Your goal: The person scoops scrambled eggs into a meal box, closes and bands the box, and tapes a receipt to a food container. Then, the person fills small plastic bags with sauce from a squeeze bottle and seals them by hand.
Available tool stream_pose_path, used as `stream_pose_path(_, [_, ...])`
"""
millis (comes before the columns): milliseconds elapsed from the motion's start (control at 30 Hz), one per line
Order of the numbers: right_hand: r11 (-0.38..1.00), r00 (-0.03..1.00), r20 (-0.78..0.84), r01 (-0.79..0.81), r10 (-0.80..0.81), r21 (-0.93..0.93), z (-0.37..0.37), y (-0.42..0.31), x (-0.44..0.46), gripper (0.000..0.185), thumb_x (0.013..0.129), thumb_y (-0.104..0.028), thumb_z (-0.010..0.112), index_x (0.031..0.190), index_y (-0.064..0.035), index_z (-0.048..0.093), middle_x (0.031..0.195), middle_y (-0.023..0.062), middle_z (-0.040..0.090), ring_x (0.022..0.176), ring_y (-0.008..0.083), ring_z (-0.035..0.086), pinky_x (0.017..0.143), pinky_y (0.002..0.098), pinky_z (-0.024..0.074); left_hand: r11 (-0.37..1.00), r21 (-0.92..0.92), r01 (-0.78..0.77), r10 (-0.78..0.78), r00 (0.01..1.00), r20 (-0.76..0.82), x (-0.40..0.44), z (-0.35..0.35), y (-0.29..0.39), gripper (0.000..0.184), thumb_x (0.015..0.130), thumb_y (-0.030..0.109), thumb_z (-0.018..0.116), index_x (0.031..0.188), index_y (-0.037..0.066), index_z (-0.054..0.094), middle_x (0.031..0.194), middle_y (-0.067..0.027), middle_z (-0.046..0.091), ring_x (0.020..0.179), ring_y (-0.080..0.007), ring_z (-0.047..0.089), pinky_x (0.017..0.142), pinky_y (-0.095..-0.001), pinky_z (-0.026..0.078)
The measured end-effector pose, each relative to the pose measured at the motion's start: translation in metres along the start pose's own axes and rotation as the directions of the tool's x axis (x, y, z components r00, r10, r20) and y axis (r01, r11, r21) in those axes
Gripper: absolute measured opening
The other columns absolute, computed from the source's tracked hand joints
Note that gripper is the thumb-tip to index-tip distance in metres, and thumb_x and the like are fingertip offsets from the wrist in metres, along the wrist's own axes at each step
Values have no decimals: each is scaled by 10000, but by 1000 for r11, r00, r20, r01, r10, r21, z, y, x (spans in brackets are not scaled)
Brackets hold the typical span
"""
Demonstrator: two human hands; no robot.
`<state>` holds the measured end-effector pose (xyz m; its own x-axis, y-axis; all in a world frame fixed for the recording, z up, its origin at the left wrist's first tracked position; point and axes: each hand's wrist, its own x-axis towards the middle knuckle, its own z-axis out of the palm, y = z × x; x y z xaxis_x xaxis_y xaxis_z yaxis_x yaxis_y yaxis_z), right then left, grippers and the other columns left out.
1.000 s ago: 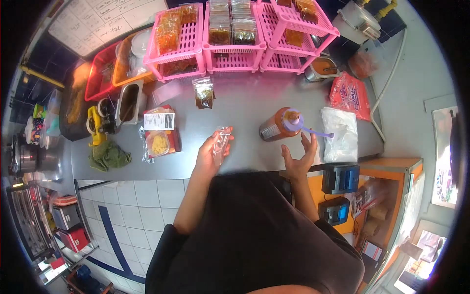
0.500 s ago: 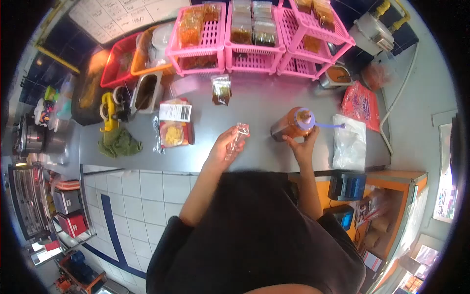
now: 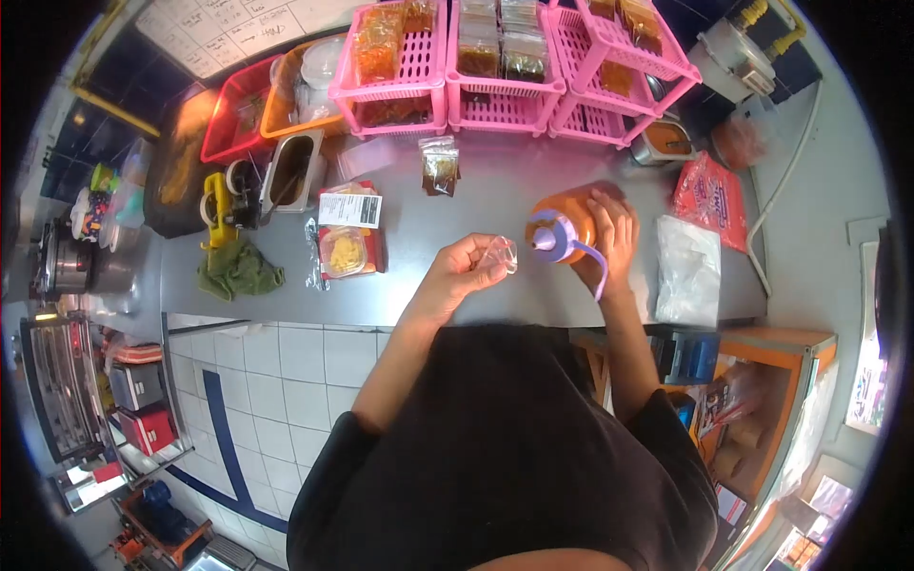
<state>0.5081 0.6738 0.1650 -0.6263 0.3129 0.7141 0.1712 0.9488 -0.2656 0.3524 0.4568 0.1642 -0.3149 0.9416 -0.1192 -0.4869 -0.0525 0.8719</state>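
Observation:
In my left hand [image 3: 451, 280] is a small clear plastic bag [image 3: 501, 253], pinched between thumb and fingers, with its rounded mouth facing right. My right hand [image 3: 617, 238] is wrapped round a squeeze bottle [image 3: 581, 225] of orange-brown sauce. The bottle tilts so that its purple nozzle points left, toward the bag. A small gap separates the nozzle from the bag. From the lid hangs a purple strap with a cap. Left of my hands, a clear tub of yellow food [image 3: 344, 251] sits on a red packet with a white label.
Pink baskets [image 3: 505, 90] of filled sachets line the back. Two filled sachets [image 3: 439, 167] lie before them. White plastic bags [image 3: 687, 271] and a red packet [image 3: 709, 202] are at right. A green cloth [image 3: 238, 273], a yellow tape dispenser [image 3: 218, 211] and a metal container [image 3: 291, 171] stand left.
The bottle has gone from nearly upright to tilted left, with my right hand now higher round its side. My left hand has moved right, and the bag's mouth now shows open.

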Motion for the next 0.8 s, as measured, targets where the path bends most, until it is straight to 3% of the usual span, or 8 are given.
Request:
stream_pose_path(67, [953, 978, 3, 202, -207, -225, -11, -2, 15, 634, 735, -222, 829, 1282, -74, 545, 1267, 135, 614, 1206, 324, 581, 1071, 525, 402, 1000, -22, 3, -3, 1000, -7, 1, 7, 7, 335, 959, 246, 680, 1220, 44, 621, 1091, -35, 653, 1051, -121, 595, 935, -278, 443])
stream_pose_path(100, [955, 981, -23, 183, -194, -234, -11, -2, 18, 630, 712, -214, 825, 1284, -174, 563, 1278, 69, 609, 1172, 261, 598, 1096, 558, 358, 999, -43, -9, 8, 1000, -22, 1, 9, 9, 298, 970, 219, 669, 1206, 43, 629, 1071, -39, 662, 1067, -123, 596, 966, -287, 445])
stream_pose_path(233, [901, 953, -5, 284, -302, -328, -19, 6, 29, 559, 772, -194, 763, 1290, -270, 571, 1304, 38, 587, 1195, 223, 584, 1138, 597, 286, 1000, 8, 28, -28, 999, -30, 6, 14, 11, 305, 989, 292, 641, 1183, 56, 652, 1059, -30, 672, 1091, -115, 580, 986, -294, 422])
stream_pose_path(333, [833, 927, 81, 365, -365, -416, -31, 9, 35, 522, 813, -215, 720, 1300, -323, 566, 1310, 19, 585, 1220, 208, 565, 1147, 613, 271, 996, 60, 67, -67, 998, -13, 10, 9, 6, 322, 994, 359, 623, 1147, 81, 676, 1041, -29, 685, 1038, -108, 582, 929, -274, 427])
stream_pose_path(433, [792, 907, 125, 414, -403, -449, -41, 7, 38, 495, 830, -269, 687, 1296, -380, 562, 1309, -4, 585, 1235, 190, 552, 1153, 628, 254, 995, -21, 102, -102, 995, -17, 12, 13, 5, 362, 989, 407, 618, 1114, 74, 689, 1042, -33, 701, 950, -89, 571, 851, -257, 425])
stream_pose_path(567, [764, 875, 123, 471, -468, -441, -52, -1, 50, 493, 808, -242, 710, 1274, -347, 589, 1321, 12, 594, 1233, 211, 558, 1168, 613, 234, 966, -207, 156, -147, 987, 58, 14, 11, 2, 409, 985, 418, 612, 1133, 42, 678, 1078, -65, 709, 892, -93, 567, 821, -272, 427])
stream_pose_path(600, [743, 865, 139, 488, -482, -458, -53, 1, 52, 504, 809, -282, 703, 1286, -380, 574, 1319, -24, 588, 1229, 182, 557, 1155, 629, 242, 943, -267, 201, -182, 979, 92, 15, 9, 0, 420, 988, 418, 603, 1143, 34, 674, 1091, -77, 711, 895, -101, 576, 824, -285, 433])
stream_pose_path(800, [673, 818, 186, 559, -545, -485, -59, 4, 63, 533, 802, -336, 711, 1304, -421, 554, 1328, -73, 577, 1220, 147, 562, 1137, 650, 252, 914, -336, 228, -184, 970, 158, 17, 12, -2, 448, 988, 438, 587, 1195, 47, 653, 1138, -83, 693, 933, -127, 603, 847, -314, 444])
